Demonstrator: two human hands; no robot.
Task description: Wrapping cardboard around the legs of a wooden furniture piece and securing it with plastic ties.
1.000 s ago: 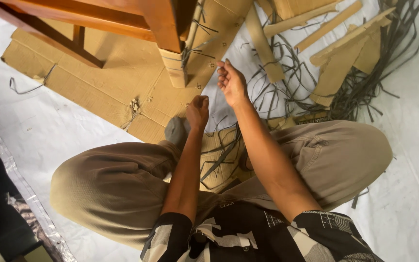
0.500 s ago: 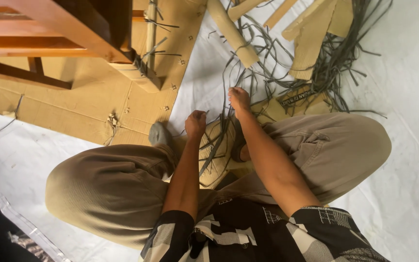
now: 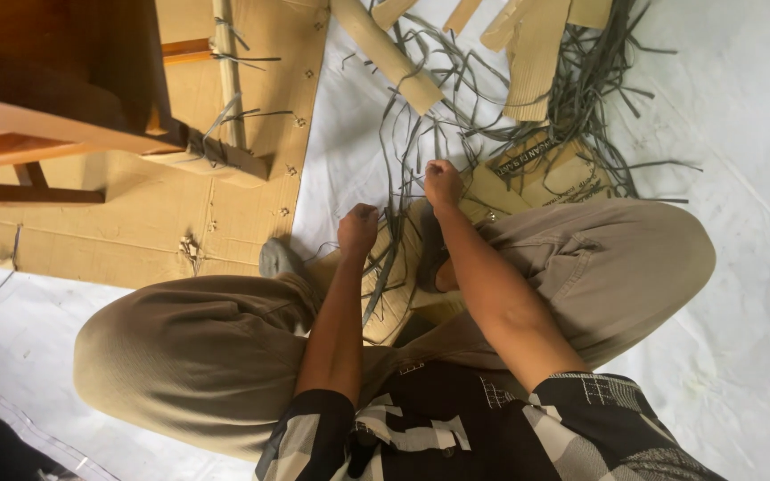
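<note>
I sit cross-legged on a white sheet [image 3: 741,116]. My left hand [image 3: 358,229] is a closed fist just above my shins, gripping thin dark grey straps [image 3: 387,267] that trail down over a cardboard piece [image 3: 394,312] in my lap. A little farther out, my right hand [image 3: 442,183] is also closed, pinching a strap from the tangled pile of straps [image 3: 581,107]. The two hands are about a hand's width apart.
A wooden chair [image 3: 55,107] stands at the upper left, with one leg wrapped in cardboard and tied with straps [image 3: 225,80]. It rests on a flattened cardboard sheet [image 3: 135,232]. A cardboard tube [image 3: 388,55] and cardboard scraps [image 3: 536,53] lie ahead among the straps.
My right hand has come down from the wrapped chair leg to the straps in front of my knees. My left hand stayed near my shins. The view shifted, with the chair now farther left.
</note>
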